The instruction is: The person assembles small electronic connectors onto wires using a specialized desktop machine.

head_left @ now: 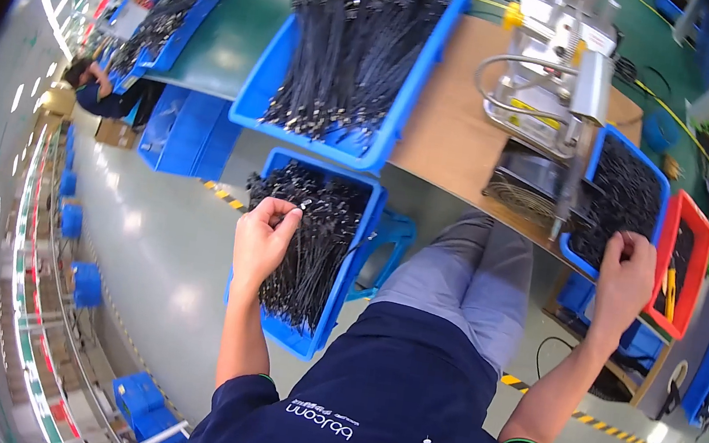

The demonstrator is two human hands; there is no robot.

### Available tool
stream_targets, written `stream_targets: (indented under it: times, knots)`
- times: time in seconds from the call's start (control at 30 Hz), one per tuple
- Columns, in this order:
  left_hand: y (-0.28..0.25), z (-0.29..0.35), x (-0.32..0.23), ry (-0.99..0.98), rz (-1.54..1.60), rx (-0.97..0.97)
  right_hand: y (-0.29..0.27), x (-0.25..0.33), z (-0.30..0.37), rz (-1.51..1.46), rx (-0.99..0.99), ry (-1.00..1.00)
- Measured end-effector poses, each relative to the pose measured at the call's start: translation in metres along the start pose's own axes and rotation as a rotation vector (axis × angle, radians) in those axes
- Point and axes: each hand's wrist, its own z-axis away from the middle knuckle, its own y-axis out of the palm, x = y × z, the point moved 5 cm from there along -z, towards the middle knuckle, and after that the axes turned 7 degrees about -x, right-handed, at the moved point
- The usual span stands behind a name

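My left hand (264,239) is over the left edge of a blue bin (351,261) heaped with thin black cables (305,260). Its thumb and fingertips are pinched together beside a small shiny cable end; whether they grip it is hard to tell. On the right, my right hand (626,277) is held at the near edge of a smaller blue tray (581,263) full of small black parts (623,197). Its fingers are curled into a pinch, and what they may hold is hidden. Between the hands stands a metal bench press (549,77) on a brown tabletop (445,100).
A larger blue bin (250,102) of black cables stands ahead on the left. Right of the tray, a red bin (687,307) holds a yellow-handled tool (670,294). A blue stool (397,236) is beside my legs. Another person (100,97) sits far left.
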Motion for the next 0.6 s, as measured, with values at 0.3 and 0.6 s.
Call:
stream_targets:
  times: [0.3,0.6]
  knots:
    - [-0.022,-0.035,0.021,0.101,-0.022,-0.237,0.002,-0.003,-0.001,-0.044,0.003,0.082]
    - [-0.008,-0.123,-0.129,0.719,0.063,-0.205,-0.002,-0.003,-0.005,-0.039,-0.084,-0.11]
